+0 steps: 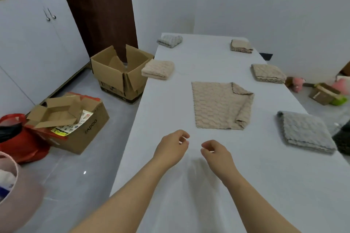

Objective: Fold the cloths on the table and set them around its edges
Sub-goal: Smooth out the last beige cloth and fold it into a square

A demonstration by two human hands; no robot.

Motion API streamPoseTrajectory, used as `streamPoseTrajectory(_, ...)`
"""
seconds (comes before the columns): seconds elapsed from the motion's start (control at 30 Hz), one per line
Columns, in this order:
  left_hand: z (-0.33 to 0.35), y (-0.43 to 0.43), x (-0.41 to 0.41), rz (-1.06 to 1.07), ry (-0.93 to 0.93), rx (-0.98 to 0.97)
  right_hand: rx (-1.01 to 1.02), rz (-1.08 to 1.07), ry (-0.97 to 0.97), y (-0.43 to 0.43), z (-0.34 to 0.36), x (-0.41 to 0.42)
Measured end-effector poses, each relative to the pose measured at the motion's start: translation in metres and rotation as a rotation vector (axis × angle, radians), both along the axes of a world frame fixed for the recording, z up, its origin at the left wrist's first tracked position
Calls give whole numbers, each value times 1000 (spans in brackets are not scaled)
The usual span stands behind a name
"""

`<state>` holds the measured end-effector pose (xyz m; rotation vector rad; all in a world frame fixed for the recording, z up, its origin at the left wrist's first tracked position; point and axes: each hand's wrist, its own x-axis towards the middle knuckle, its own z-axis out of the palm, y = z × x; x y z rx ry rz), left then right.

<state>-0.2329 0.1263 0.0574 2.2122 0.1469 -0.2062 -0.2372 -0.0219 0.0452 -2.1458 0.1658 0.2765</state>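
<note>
Your fingers curl loosely and pinch nothing as your left hand and right hand hover side by side over the table. They seem poised for the beige cloth just ahead at mid-table, one side flopped over. The folded grey cloth and four other folded cloths line both long edges, so this one appears to be the last.

The near end of the surface runs off the bottom edge. At my lower left a pink basket is blurred and cut by the frame; the dark thing at the right edge is too cropped to name.
</note>
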Motion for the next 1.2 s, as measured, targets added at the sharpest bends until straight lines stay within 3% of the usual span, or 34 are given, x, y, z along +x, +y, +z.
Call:
streamPoseTrajectory(0.23,-41,-96,65,64,-64,136,-151,177,-44,-98,-24,76)
streamPoseTrajectory(0.5,-94,-136,91,4,-153,669,-269,220,-311,-136,-57,125)
streamPoseTrajectory(0.67,-98,-141,89,122,-285,721,-320,208,-377,-138,-73,128)
streamPoseTrajectory(1.07,-103,-137,32,206,-322,828,-450,180,-502,-139,-82,72)
streamPoseTrajectory(1.2,-104,-133,-2,222,-343,823,-409,210,-498,-135,-80,38)
